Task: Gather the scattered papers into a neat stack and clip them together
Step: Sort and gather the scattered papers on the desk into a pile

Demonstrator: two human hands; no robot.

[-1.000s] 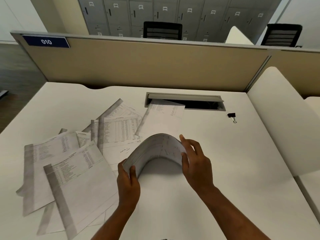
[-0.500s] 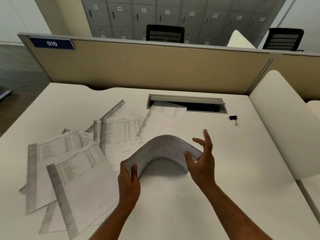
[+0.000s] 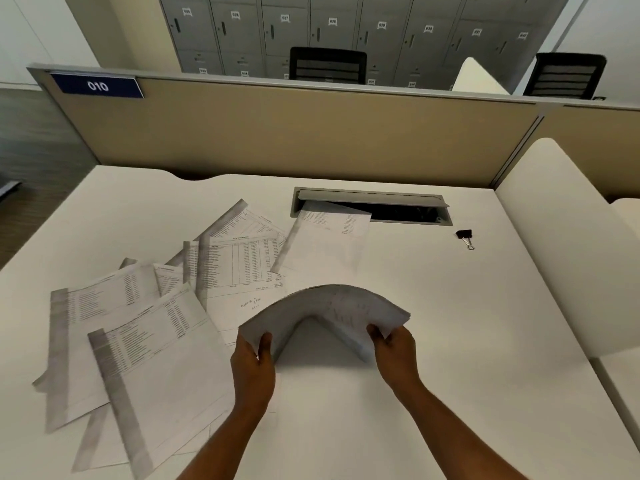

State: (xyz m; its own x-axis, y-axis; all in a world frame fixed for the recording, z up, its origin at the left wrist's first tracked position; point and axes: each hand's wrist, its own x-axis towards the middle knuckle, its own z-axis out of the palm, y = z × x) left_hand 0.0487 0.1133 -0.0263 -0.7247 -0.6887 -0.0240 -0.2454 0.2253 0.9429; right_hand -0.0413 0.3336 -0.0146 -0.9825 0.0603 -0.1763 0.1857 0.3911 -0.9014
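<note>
Left hand (image 3: 252, 372) and right hand (image 3: 398, 355) grip an arched paper stack (image 3: 332, 313) above the white surface (image 3: 433, 341), fingers (image 3: 265, 344) curled round its ends.

Two hands, the left hand (image 3: 252, 370) and the right hand (image 3: 394, 355), low in the middle of the frame, share one bent stack of papers (image 3: 332, 313). Roughly seven loose sheets (image 3: 149, 344) overlap at centre left; the exact count is unclear. One binder clip (image 3: 464, 236) at right of centre. Two black chairs (image 3: 328, 65) along the top. One blue sign (image 3: 97, 86) at upper left
</note>
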